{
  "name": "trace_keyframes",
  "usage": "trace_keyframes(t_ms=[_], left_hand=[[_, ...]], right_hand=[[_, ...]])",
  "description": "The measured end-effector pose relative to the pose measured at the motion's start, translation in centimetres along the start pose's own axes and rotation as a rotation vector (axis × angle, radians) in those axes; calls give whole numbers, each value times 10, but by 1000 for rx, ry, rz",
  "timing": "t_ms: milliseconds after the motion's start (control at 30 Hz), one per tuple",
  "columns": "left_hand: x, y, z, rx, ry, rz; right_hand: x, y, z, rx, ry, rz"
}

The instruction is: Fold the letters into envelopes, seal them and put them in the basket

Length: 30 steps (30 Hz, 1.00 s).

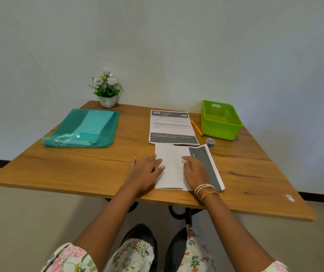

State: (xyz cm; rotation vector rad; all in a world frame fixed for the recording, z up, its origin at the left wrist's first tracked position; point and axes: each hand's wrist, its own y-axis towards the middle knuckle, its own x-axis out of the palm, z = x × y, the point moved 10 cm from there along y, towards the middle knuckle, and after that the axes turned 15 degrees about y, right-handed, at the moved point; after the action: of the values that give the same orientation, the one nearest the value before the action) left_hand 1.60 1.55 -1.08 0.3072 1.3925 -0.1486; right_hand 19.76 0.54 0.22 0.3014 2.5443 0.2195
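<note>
A folded letter [173, 169] lies near the table's front edge, its white back up and a grey printed strip showing along its right side. My left hand [145, 169] presses flat on its left edge with straight fingers. My right hand [195, 170] presses flat on the folded part, next to the grey strip. Behind it lies an unfolded printed letter [172, 126]. The green basket [221, 119] stands at the back right and holds nothing I can see. A teal plastic folder [84, 128] with pale envelopes inside lies at the left.
An orange pen [196, 127] lies between the flat letter and the basket. A small roll of tape [210, 142] stands in front of the basket. A potted white flower [107, 89] stands at the back against the wall. Bare wooden table [59, 165] lies left of my hands.
</note>
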Motion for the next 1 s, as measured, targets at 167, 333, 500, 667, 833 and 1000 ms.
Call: trace_keyframes(t_ms=[167,333,500,667,833,1000], left_hand=[[10,1,0,-41,143,-11],[13,1,1,-149,170,-68],[7,4,5,-155,131,-80],[-1,6,11,-186,-323,-60],[-17,2,9,-340,-1167,61],[3,1,7,-464,-1510,52]], right_hand=[[1,-10,-9,-61,7,-15],[13,-12,-9,-94,-61,-94],[12,-13,-12,-108,-49,-96],[10,-14,-16,-124,-47,-94],[9,-15,-18,-122,-55,-97],[10,-16,-21,-119,-84,-112]])
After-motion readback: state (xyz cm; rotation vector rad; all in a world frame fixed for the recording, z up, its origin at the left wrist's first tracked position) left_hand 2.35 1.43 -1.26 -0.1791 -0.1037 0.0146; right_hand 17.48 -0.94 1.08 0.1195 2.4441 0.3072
